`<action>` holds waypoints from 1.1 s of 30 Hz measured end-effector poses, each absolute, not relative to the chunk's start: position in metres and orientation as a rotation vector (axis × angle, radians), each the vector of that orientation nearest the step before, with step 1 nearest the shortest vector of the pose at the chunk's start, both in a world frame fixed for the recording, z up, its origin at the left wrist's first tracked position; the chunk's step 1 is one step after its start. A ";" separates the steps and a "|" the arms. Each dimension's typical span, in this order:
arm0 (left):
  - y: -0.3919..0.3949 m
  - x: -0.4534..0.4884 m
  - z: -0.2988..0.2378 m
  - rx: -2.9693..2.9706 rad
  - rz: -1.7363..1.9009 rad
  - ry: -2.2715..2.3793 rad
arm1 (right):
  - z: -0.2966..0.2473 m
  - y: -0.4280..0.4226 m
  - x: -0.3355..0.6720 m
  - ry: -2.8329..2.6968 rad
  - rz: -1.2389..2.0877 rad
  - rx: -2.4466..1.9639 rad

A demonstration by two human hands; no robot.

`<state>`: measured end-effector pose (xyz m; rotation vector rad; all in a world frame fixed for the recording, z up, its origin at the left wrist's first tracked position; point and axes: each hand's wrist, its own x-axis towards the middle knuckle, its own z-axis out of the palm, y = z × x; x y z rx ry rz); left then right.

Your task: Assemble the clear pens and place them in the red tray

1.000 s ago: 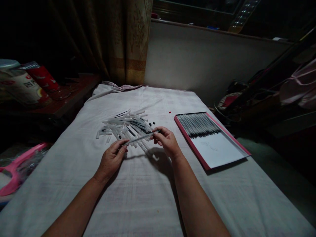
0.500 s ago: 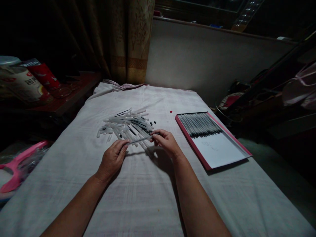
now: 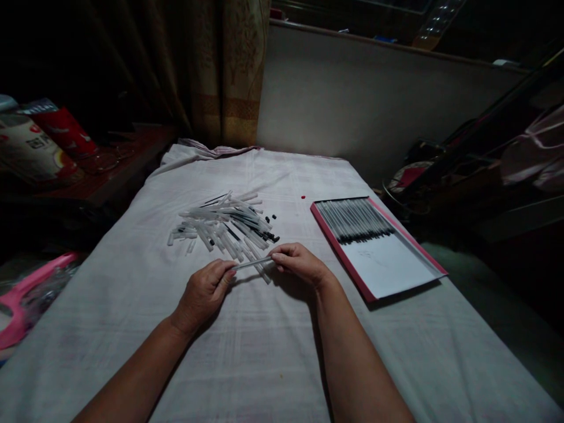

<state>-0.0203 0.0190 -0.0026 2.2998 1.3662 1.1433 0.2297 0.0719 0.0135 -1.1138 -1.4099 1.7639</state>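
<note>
White-clothed table (image 3: 264, 352), dim room. Left hand (image 3: 203, 294) and right hand (image 3: 299, 264) pinch opposite ends of clear pen tube (image 3: 252, 263): light, stiff, slick; grip at ends. Pen pile (image 3: 224, 226) behind, tray (image 3: 396, 264) at right.

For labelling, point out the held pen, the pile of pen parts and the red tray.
pen (image 3: 252, 262): head view, mid barrel.
pile of pen parts (image 3: 222, 226): head view, heap centre.
red tray (image 3: 339, 251): head view, left rim.

No legible text; only blurred print on the red-and-white packets (image 3: 35, 151)
</note>
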 end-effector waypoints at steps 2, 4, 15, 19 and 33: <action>0.019 -0.020 -0.003 2.276 1.125 1.378 | 0.014 0.071 0.229 -1.411 1.757 -1.106; 0.020 -0.020 -0.004 2.250 1.125 1.390 | 0.015 0.071 0.229 -1.414 1.757 -1.097; 0.024 -0.017 -0.007 2.152 1.097 1.391 | 0.017 0.071 0.228 -1.418 1.730 -1.135; 0.028 -0.016 -0.010 2.062 1.097 1.409 | 0.023 0.071 0.228 -1.323 1.654 -1.167; 0.028 -0.015 -0.011 1.880 1.099 1.417 | 0.046 0.070 0.233 -1.210 1.377 -1.199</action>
